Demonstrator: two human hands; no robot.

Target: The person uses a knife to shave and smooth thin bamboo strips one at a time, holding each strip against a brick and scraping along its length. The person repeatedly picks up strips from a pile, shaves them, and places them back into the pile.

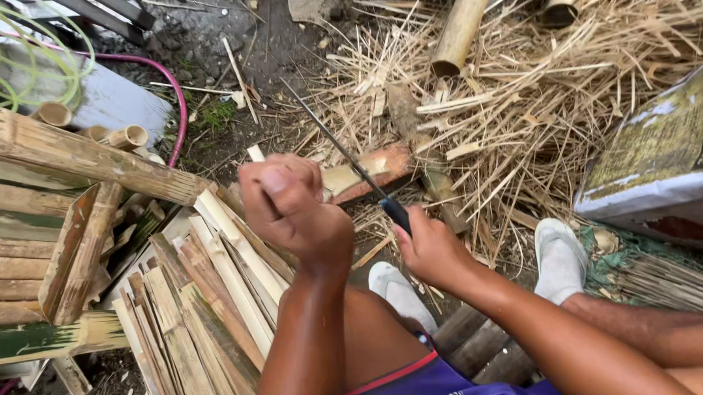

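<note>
Left hand (288, 204) at frame centre, fisted tight around a bamboo strip (336, 180), mostly hidden inside the grip. Right hand (431, 249) just right and lower, clenched on the dark handle of a long knife (342, 154), blade slanting up-left across the strip beside the left fist. Below-left, stacked split bamboo slats (206, 306), touching the left forearm. Far left, a bamboo frame (61, 234). Upper right, bamboo shavings (537, 94) with round bamboo poles (462, 23). Lower right, white shoes (560, 259).
</note>
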